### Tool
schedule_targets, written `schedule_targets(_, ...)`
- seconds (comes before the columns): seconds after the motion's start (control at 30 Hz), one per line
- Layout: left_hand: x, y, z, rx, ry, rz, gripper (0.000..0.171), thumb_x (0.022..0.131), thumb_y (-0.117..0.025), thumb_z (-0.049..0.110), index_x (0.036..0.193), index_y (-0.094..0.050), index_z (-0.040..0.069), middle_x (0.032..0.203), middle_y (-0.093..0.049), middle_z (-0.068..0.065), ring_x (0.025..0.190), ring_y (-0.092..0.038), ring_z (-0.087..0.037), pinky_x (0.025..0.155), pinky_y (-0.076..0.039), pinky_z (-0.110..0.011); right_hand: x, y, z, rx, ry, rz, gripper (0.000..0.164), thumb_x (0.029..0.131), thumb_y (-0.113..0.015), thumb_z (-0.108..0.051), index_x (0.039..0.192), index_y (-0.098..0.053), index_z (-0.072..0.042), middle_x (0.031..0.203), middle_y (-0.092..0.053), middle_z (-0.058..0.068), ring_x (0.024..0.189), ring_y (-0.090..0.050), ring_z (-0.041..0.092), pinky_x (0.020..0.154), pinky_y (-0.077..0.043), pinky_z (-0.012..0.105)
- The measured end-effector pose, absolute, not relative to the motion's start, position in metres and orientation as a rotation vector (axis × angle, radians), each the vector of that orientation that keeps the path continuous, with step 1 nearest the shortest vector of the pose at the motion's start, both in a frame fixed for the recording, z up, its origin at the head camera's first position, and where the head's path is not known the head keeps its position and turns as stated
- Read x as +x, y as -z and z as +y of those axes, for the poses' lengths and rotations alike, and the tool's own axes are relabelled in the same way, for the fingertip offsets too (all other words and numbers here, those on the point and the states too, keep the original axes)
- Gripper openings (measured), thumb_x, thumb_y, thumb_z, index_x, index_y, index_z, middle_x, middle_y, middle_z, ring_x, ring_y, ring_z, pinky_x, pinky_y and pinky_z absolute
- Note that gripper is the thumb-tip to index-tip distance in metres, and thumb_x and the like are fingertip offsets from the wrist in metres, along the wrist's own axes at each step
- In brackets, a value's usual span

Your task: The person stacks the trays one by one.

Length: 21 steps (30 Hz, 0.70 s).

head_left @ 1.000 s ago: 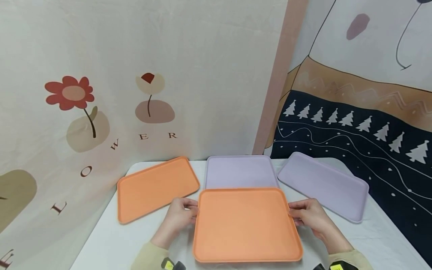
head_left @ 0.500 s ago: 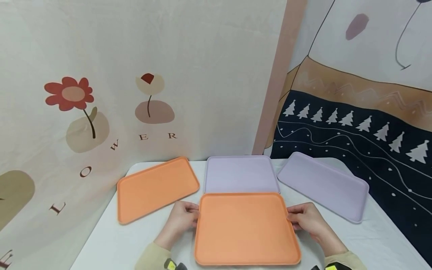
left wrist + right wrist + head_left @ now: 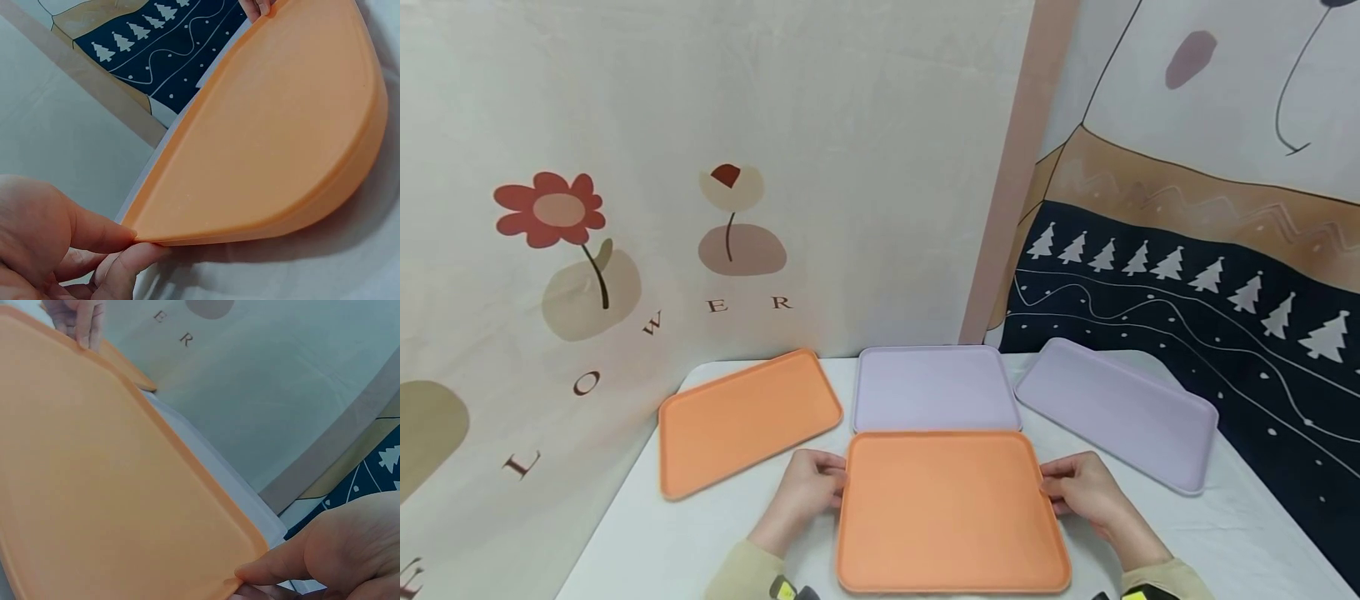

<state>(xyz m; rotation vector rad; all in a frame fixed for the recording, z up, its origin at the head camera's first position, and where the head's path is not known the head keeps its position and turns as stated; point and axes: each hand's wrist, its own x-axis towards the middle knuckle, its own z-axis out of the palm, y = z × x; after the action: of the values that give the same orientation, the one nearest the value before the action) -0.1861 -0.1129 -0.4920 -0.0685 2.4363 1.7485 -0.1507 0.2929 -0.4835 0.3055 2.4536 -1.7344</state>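
An orange rectangular tray [image 3: 953, 517] with a low raised rim lies front and centre in the head view. My left hand [image 3: 805, 487] pinches its left edge towards the far corner. Opposite, my right hand [image 3: 1086, 492] pinches the right edge in the same way. In the left wrist view, the left thumb [image 3: 103, 231] is on top of the rim with a finger beneath it. The right wrist view has the right thumb [image 3: 275, 565] over the rim near a corner. Just behind, a lilac tray [image 3: 936, 387] has its near edge right at the orange tray's far edge.
A second orange tray [image 3: 748, 425] lies slanted at the back left. At the back right, another lilac tray [image 3: 1123, 417] lies slanted the other way. The white-covered table [image 3: 640, 542] ends against printed cloth backdrops [image 3: 880, 167] behind and at the right.
Both hands have drawn the front orange tray slightly towards the person, so more of the middle lilac tray shows. The other trays have stayed in place.
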Motion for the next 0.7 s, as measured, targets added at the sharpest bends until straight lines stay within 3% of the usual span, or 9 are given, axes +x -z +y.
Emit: schedule_targets(0.7, -0.1843, 0.4976, -0.1106, -0.068, -1.706, 2.451, 0.017, 0.089, -0.063, -0.009, 0.103, -0.071, -0.012, 0.088, -0.069, -0.011, 0.071, -0.069, -0.018, 0.058, -0.063, -0.035, -0.1496, 0.4846, 0.2923, 0.298, 1.670, 2.485, 0.023, 0.091, -0.066, 0.013, 0.113, -0.069, 0.021, 0.091, -0.074, 0.013, 0.073, -0.072, 0.024, 0.059, -0.063, 0.035)
